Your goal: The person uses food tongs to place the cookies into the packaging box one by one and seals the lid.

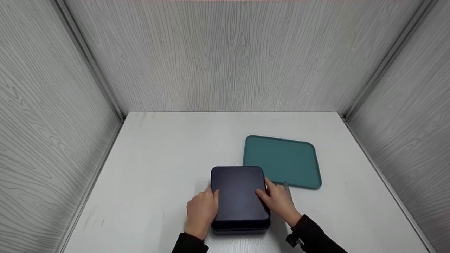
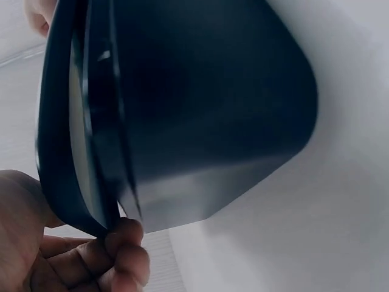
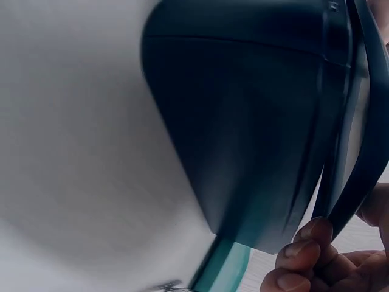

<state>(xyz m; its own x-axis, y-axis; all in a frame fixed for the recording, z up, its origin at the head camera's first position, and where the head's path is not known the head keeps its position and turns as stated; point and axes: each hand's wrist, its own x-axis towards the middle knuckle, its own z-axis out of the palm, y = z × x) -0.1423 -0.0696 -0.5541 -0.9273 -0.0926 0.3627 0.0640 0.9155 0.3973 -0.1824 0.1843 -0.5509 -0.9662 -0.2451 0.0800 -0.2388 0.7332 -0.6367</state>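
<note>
A dark navy rectangular box [image 1: 241,232] stands on the table close to me, beneath its lid [image 1: 237,191]. Along its left edge, my left hand [image 1: 201,212] grips the lid, thumb on top and fingers curled under the rim. My right hand [image 1: 280,203] pinches the opposite edge the same way. Both wrist views show a narrow gap between the lid [image 2: 55,140] and the box body [image 3: 243,134], with the lid slightly raised. What the box holds is hidden.
A flat teal tray [image 1: 281,161] lies behind and to the right of the box. Beside my right hand is a slim patterned item [image 1: 287,189], too small to identify. Grey wood-grain panels [image 1: 225,56] enclose the white table [image 1: 168,147] at the back and sides.
</note>
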